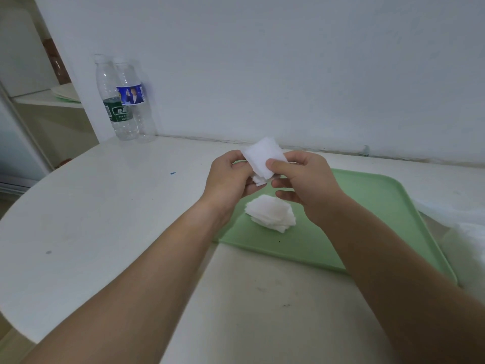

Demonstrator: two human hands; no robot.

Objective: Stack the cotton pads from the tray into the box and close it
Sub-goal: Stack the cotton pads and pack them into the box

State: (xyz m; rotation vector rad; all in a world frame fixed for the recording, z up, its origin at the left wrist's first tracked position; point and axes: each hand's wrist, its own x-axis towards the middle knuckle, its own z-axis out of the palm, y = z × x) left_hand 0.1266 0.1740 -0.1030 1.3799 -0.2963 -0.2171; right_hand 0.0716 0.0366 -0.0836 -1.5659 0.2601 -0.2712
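– Above the far left part of the green tray (pixel 380 206), what do the two hands hold?

– They hold a small bunch of cotton pads (pixel 263 156). The left hand (pixel 228 179) curls its fingers round the left side of the bunch. The right hand (pixel 307 185) pinches the right side, with its thumb pressed on top.

– What step is this?

– I think the hands are tidying the bunch into a neat stack. It looks like an early step, because lots of pads are not picked up yet.

– What does the next move need?

– The edges need to line up, and the grip must be soft so no pad bends or slips out. Then the bunch has to go into the box, but I cannot see any box.

– How do the pads look?

– They are white, square, thin and soft. Some corners poke out at the bottom of the bunch.

– Where are the others?

– A loose pile of pads (pixel 270 214) lies on the tray, just on the near side of the hands. It is messy and spread out like a fan.

– What else is around?

– The tray sits on a white table (pixel 105 206). Two clear bottles (pixel 126 106) stand far left by the wall.
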